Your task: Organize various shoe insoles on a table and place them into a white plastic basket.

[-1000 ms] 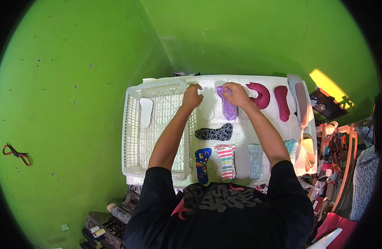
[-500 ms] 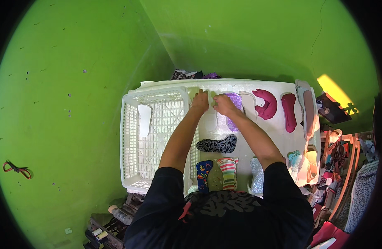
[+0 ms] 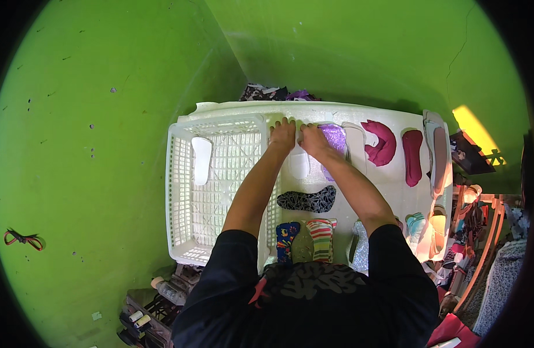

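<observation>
A white insole-shaped piece lies on the white table beside the basket, its far end between my hands. My left hand is closed at its left edge, fingers bent and tips partly hidden. On the other edge my right hand is curled, thumb side facing the left hand. Just right of that hand, partly covered by it, lies a sparkly purple piece. Nearer to me is a black insole-shaped piece with a pale line pattern.
A white plastic basket on the left holds another white insole. Crimson pieces lie at the right, beside stacked pale shapes. Patterned pieces line the near edge. Green walls rise behind and left.
My hands have shifted slightly along the far end of the white piece, the left one turning more knuckles up. The whole view has tilted a little.
</observation>
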The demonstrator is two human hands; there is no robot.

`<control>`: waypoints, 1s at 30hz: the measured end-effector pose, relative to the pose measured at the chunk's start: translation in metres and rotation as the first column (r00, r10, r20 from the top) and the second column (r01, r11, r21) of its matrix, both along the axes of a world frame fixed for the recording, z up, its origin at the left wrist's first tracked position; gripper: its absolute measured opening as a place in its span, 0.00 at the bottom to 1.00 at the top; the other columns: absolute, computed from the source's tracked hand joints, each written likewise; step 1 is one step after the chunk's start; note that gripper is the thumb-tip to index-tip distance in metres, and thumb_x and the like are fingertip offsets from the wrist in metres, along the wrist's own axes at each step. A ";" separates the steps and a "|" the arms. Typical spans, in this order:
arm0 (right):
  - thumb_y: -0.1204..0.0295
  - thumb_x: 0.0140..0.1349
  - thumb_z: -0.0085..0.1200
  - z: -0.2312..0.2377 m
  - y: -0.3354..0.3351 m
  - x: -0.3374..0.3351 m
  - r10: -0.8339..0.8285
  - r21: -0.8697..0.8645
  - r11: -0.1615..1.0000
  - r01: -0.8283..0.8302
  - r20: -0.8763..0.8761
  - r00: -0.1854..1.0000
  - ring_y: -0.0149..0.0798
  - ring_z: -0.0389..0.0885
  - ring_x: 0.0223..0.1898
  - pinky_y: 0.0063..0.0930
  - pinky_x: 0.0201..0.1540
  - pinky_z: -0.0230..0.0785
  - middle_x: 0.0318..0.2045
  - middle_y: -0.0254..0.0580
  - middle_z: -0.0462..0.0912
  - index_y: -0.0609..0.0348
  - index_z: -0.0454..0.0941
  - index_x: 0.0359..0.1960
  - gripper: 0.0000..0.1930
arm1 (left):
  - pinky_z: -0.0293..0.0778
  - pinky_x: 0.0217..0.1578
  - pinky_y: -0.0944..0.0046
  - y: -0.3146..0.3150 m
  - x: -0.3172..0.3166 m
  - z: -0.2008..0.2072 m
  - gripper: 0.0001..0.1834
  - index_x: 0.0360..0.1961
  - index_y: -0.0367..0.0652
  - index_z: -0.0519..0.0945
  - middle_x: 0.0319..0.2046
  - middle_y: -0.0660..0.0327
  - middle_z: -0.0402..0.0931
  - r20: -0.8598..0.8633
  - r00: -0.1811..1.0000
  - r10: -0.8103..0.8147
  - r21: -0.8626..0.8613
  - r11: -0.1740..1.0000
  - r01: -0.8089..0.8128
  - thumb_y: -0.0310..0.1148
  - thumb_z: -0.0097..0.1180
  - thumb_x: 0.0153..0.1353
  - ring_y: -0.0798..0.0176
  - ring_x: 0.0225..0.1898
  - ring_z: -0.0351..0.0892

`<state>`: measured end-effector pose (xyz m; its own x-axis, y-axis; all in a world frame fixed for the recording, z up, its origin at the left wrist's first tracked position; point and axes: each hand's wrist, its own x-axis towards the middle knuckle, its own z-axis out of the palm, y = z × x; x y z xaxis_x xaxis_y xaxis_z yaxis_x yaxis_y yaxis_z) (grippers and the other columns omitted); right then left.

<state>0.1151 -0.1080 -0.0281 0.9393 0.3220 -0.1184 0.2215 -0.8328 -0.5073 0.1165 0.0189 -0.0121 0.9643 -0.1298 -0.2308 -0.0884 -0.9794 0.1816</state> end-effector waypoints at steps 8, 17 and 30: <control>0.77 0.48 0.55 0.010 -0.001 -0.014 -0.069 0.043 0.997 0.066 0.082 0.994 0.57 0.78 0.39 0.47 0.43 0.71 0.37 0.53 0.77 0.61 0.76 0.30 0.06 | 0.66 0.52 0.47 -0.003 -0.014 0.000 0.15 0.45 0.48 0.76 0.49 0.57 0.69 0.082 0.992 -0.093 0.084 0.993 0.087 0.31 0.57 0.54 0.51 0.54 0.69; 0.76 0.47 0.59 0.034 -0.039 -0.021 0.030 0.392 0.920 0.023 -0.129 0.991 0.39 0.79 0.27 0.33 0.31 0.70 0.23 0.43 0.80 0.59 0.75 0.24 0.05 | 0.75 0.40 0.54 0.006 -0.025 0.031 0.09 0.34 0.42 0.79 0.30 0.53 0.81 0.073 0.976 -0.207 -0.450 0.866 0.217 0.30 0.60 0.50 0.53 0.37 0.82; 0.77 0.55 0.59 0.177 -0.052 -0.086 0.126 0.742 0.665 0.086 -0.225 0.966 0.24 0.74 0.24 0.19 0.24 0.71 0.25 0.33 0.75 0.62 0.74 0.33 0.07 | 0.72 0.33 0.70 0.014 -0.091 0.167 0.09 0.35 0.37 0.79 0.29 0.59 0.81 0.059 0.998 -0.024 -0.924 0.376 0.064 0.28 0.63 0.54 0.71 0.32 0.77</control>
<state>0.0291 -0.1599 0.1487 0.9064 0.4197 -0.0475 0.0186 -0.1522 -0.9882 0.0253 0.0333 0.1548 0.9541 -0.2855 0.0903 -0.1510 -0.1982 0.9685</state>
